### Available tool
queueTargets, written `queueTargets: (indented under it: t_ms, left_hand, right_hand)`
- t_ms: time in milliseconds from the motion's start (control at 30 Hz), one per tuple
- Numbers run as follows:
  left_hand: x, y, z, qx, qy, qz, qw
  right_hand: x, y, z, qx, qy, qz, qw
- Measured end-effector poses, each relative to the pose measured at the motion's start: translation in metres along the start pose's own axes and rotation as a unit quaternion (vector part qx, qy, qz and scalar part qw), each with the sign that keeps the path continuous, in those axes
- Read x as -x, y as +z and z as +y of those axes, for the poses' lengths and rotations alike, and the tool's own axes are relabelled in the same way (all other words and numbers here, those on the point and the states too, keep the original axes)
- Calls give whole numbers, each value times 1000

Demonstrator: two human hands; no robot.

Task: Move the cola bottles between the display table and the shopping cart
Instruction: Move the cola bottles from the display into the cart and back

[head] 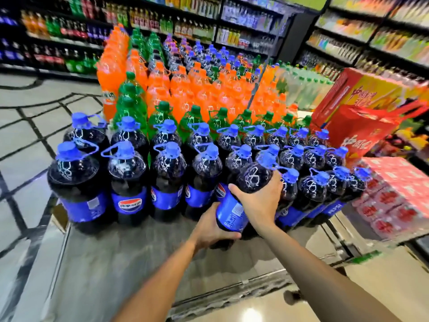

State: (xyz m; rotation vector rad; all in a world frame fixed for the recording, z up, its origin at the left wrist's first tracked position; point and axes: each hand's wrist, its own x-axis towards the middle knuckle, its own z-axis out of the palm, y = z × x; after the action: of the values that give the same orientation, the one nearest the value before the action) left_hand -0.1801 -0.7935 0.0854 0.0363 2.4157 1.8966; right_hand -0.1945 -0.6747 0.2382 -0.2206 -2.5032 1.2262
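It was a supermarket drinks aisle: stocked beverage shelves (pixel 162 22) lined the walls, and a display table (pixel 130 256) carried massed soda bottles (pixel 197 89).

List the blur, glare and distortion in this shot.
Head view: shelves at the back and right are smeared by blur; the red box is soft too. Wide-angle bending curves the floor lines at left. A bright glare spot sits on the floor at the bottom edge. The held bottle and both hands, left and right, are fairly sharp.
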Motion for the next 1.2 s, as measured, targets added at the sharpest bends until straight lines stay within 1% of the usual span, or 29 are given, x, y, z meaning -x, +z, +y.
queueTargets:
  t_ms: [200,367,533,600,667,833,933,1100,1200]
  left_hand:
    - [-15,19,-28,-50,70,19,996]
    - [-15,26,-34,-47,98,49,993]
    - [-18,28,-48,-63,83,74,992]
    - [-20,30,-47,-57,84,73,992]
    - [-23,32,-47,-52,82,87,991]
    - [-20,41,-49,-37,63,112,991]
    - [-19,49,-48,-30,53,128,990]
    - [-20,52,-45,-52,46,125,990]
    - [-20,53,-43,-61,45,126,989]
  right_hand:
    - [15,13,18,36,-52,43,997]
    - [21,22,30,52,-76,50,995]
    - [25,27,45,57,-69,39,995]
    - [24,26,48,58,-76,42,995]
    - [21,27,48,67,-85,42,993]
    - [23,28,50,124,-110,74,983]
    - [20,23,54,146,-120,80,979]
    - [16,19,55,169,-126,86,974]
    - [16,15,54,234,-132,106,957]
